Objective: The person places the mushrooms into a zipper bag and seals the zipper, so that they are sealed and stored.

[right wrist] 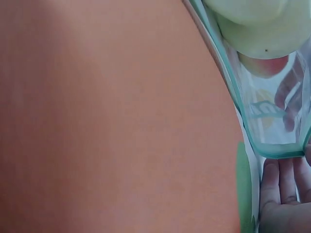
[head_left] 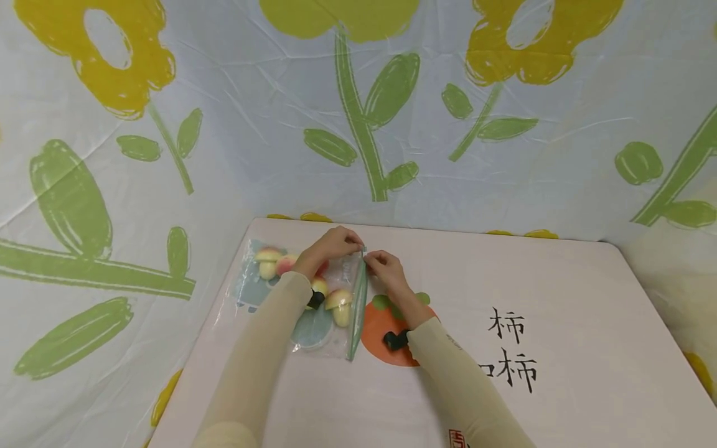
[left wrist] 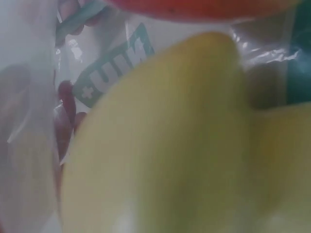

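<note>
A clear zip bag (head_left: 330,343) lies on the table, its green-edged mouth (head_left: 359,311) facing right and parted. Inside are several mushroom-shaped pieces (head_left: 340,305) with yellow-red caps and a rounded red piece (head_left: 285,264). My left hand (head_left: 332,244) reaches across the bag and pinches the far end of its mouth. Close beside it, my right hand (head_left: 386,269) pinches the same corner from the right. In the right wrist view, its fingers (right wrist: 272,182) lie against the green rim. A pale yellow piece (left wrist: 155,136) fills much of the left wrist view, hiding most of the left hand.
The pale tabletop (head_left: 560,286) carries a printed orange persimmon (head_left: 376,333) under my right forearm and black characters (head_left: 515,348) farther right. Flower-patterned cloth (head_left: 224,124) hangs behind and left of the table. Dark straps (head_left: 396,340) sit at both wrists.
</note>
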A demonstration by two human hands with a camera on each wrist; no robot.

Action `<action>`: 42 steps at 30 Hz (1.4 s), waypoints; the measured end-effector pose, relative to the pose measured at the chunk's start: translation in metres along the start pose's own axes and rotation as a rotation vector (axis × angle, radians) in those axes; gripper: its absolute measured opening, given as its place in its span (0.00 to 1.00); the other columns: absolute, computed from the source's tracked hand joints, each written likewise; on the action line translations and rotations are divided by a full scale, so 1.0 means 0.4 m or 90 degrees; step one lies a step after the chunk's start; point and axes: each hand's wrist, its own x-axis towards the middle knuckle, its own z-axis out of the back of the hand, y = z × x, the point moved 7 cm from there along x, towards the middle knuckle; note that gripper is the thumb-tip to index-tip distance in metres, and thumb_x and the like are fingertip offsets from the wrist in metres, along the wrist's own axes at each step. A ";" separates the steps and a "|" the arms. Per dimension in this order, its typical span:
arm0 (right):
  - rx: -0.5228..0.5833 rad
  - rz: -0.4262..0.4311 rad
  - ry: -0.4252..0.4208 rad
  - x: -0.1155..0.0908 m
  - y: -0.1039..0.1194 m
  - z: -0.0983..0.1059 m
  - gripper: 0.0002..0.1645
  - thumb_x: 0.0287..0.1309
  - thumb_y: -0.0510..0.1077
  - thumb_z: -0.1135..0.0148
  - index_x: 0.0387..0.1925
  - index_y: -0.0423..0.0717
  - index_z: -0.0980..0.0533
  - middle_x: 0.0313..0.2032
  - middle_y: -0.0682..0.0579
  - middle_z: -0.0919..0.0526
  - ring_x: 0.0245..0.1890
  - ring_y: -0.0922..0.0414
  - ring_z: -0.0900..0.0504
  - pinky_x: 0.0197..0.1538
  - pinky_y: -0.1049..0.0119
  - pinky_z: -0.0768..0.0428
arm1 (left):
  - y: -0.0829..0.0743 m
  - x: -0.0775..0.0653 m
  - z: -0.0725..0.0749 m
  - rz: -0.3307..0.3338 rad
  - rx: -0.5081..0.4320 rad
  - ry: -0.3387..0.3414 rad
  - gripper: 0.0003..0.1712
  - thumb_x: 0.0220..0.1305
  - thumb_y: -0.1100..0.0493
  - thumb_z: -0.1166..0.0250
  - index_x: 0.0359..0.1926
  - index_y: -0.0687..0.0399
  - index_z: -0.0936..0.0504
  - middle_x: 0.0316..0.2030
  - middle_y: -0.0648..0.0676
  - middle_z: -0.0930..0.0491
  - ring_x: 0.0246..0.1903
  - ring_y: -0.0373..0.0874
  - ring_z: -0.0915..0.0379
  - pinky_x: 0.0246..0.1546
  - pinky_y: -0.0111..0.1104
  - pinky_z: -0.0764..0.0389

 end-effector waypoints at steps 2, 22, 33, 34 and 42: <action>0.000 0.005 0.005 0.000 0.000 0.000 0.14 0.68 0.43 0.37 0.47 0.35 0.19 0.42 0.46 0.17 0.42 0.52 0.19 0.49 0.62 0.20 | 0.000 -0.001 -0.001 0.001 -0.002 -0.001 0.12 0.69 0.56 0.36 0.45 0.56 0.12 0.40 0.50 0.14 0.38 0.43 0.20 0.45 0.35 0.22; -0.011 0.019 0.002 -0.001 0.016 -0.001 0.13 0.66 0.44 0.35 0.42 0.37 0.15 0.38 0.49 0.15 0.37 0.55 0.18 0.47 0.61 0.19 | 0.017 -0.006 -0.004 0.006 -0.048 -0.011 0.10 0.70 0.58 0.39 0.42 0.55 0.12 0.36 0.49 0.14 0.35 0.43 0.19 0.40 0.35 0.20; -0.028 0.010 0.002 -0.011 0.017 -0.001 0.12 0.66 0.43 0.35 0.41 0.38 0.15 0.38 0.48 0.15 0.36 0.53 0.16 0.44 0.61 0.17 | -0.002 -0.019 0.018 -0.003 -0.063 -0.017 0.14 0.72 0.53 0.39 0.48 0.55 0.13 0.41 0.51 0.14 0.42 0.46 0.19 0.47 0.38 0.21; -0.026 0.011 0.002 -0.012 0.018 0.000 0.12 0.66 0.43 0.35 0.42 0.38 0.15 0.39 0.48 0.15 0.36 0.53 0.16 0.45 0.61 0.17 | -0.005 -0.017 0.015 -0.009 -0.054 -0.005 0.14 0.72 0.52 0.39 0.48 0.55 0.12 0.42 0.50 0.14 0.43 0.46 0.20 0.48 0.39 0.21; -0.032 0.011 0.004 -0.025 0.020 -0.002 0.12 0.67 0.44 0.36 0.43 0.38 0.15 0.38 0.48 0.15 0.35 0.54 0.17 0.43 0.61 0.18 | -0.008 -0.017 -0.003 -0.020 -0.006 0.036 0.12 0.71 0.55 0.37 0.43 0.55 0.11 0.36 0.49 0.14 0.39 0.44 0.21 0.45 0.38 0.21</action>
